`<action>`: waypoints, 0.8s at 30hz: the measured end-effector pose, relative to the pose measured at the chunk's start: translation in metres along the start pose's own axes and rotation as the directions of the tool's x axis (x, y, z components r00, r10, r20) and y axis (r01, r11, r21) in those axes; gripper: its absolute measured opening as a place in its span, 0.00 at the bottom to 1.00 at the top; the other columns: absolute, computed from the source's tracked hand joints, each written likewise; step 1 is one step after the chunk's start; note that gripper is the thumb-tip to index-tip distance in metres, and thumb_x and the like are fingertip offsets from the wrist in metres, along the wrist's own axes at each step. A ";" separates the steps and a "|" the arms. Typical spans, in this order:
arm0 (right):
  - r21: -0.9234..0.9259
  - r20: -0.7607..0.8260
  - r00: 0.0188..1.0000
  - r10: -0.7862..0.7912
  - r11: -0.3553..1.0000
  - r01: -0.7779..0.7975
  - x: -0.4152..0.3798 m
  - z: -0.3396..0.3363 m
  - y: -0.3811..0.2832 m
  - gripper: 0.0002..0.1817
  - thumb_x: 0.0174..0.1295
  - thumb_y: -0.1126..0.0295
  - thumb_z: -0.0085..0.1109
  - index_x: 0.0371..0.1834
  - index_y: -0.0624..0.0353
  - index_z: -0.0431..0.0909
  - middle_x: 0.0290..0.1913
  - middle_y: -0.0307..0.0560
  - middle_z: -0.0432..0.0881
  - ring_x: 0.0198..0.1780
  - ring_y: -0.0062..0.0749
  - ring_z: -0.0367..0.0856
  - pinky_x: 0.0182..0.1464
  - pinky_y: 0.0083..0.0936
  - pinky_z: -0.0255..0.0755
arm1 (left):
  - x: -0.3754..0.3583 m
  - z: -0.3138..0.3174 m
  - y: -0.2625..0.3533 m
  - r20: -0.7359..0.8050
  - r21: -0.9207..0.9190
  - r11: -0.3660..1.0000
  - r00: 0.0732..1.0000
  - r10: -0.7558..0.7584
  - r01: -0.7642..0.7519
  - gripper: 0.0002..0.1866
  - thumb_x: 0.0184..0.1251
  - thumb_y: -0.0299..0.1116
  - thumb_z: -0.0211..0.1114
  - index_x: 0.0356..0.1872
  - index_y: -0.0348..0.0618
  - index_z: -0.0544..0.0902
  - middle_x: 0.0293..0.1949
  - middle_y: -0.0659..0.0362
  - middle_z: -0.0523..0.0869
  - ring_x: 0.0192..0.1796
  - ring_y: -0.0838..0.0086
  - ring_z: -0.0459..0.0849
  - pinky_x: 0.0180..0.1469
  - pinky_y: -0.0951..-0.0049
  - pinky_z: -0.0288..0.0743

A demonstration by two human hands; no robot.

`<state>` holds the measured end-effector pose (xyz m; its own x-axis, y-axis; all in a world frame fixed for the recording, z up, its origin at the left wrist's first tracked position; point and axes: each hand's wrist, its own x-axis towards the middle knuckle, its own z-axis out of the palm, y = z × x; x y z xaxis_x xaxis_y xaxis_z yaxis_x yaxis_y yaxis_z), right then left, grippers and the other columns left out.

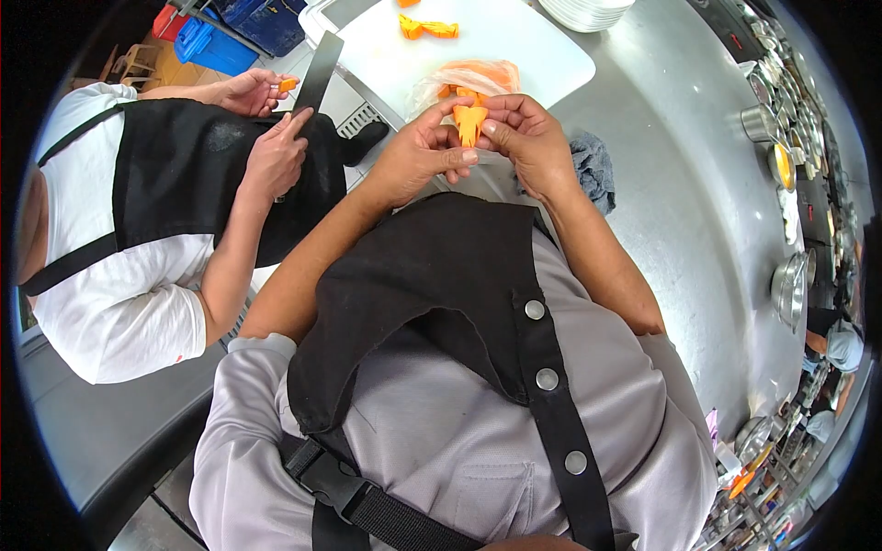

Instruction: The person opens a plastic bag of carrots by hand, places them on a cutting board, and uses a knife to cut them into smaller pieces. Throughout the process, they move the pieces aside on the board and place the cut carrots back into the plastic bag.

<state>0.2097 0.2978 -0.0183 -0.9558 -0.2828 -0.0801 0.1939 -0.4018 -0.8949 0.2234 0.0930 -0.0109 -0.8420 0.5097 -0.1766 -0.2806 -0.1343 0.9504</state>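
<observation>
Both hands are gripping 1 carved orange piece: the left hand is pinching it from 1 side with thumb and fingers, and the right hand is closing thumb and fingertips on the other side. The piece is hanging between them, above the near edge of a white board. Just beyond the fingers, a clear plastic bag is lying on the board and holding more orange pieces; their count is staying unclear through the folds and behind the hands. Farther up the board, loose carved orange pieces are lying outside the bag. A stack of white plates is standing beside the board, and a crumpled grey cloth is resting on the steel counter near the right wrist. Along the far side of the counter, a metal pot is showing no readable contents; beside it, a bowl is holding something yellow, too small to identify. Nearer, metal bowls are sitting together. At left, a co-worker in a black apron is holding a broad-bladed knife in 1 hand and a small orange chunk in the other; behind, a bright blue bin is standing near a red container
</observation>
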 end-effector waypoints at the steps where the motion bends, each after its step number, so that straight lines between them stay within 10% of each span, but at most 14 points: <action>1: -0.003 -0.009 1.000 0.003 1.000 -0.003 0.000 0.000 0.000 0.14 0.69 0.81 0.62 0.56 0.67 0.76 0.48 0.49 0.85 0.47 0.26 0.85 0.51 0.20 0.84 | 0.000 0.000 0.000 -0.001 -0.004 1.000 1.000 -0.002 0.002 0.40 0.72 0.30 0.70 0.80 0.51 0.59 0.44 0.55 0.87 0.41 0.77 0.87 0.41 0.80 0.80; 18: -0.106 -0.031 0.999 0.020 0.994 -0.024 0.001 -0.003 0.004 0.12 0.70 0.80 0.62 0.55 0.67 0.77 0.47 0.47 0.85 0.45 0.26 0.85 0.50 0.21 0.83 | 0.002 0.003 -0.005 -0.010 0.004 1.000 1.000 0.026 -0.026 0.43 0.66 0.21 0.71 0.80 0.48 0.58 0.47 0.55 0.86 0.45 0.76 0.85 0.43 0.77 0.79; 22: -0.509 0.003 0.973 -0.232 0.837 0.202 -0.008 -0.001 -0.001 0.15 0.65 0.77 0.67 0.54 0.66 0.78 0.48 0.49 0.84 0.45 0.29 0.85 0.49 0.26 0.82 | 0.007 -0.007 -0.005 -0.111 0.070 0.990 0.985 0.133 -0.126 0.40 0.67 0.20 0.69 0.77 0.47 0.61 0.46 0.57 0.86 0.43 0.77 0.84 0.41 0.79 0.76; 24: -0.775 0.021 0.827 -0.561 0.514 0.368 -0.008 -0.005 -0.005 0.17 0.61 0.77 0.69 0.53 0.64 0.79 0.49 0.53 0.82 0.45 0.34 0.85 0.48 0.28 0.81 | 0.018 -0.014 -0.005 -0.228 0.401 0.905 0.942 0.247 -0.140 0.42 0.66 0.24 0.71 0.78 0.47 0.60 0.46 0.56 0.84 0.41 0.76 0.84 0.43 0.76 0.78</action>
<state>0.2156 0.3063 -0.0153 -0.8951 -0.0269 0.4451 -0.4234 0.3643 -0.8295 0.2035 0.0906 -0.0223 -0.9673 0.2534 0.0099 0.0487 0.1475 0.9879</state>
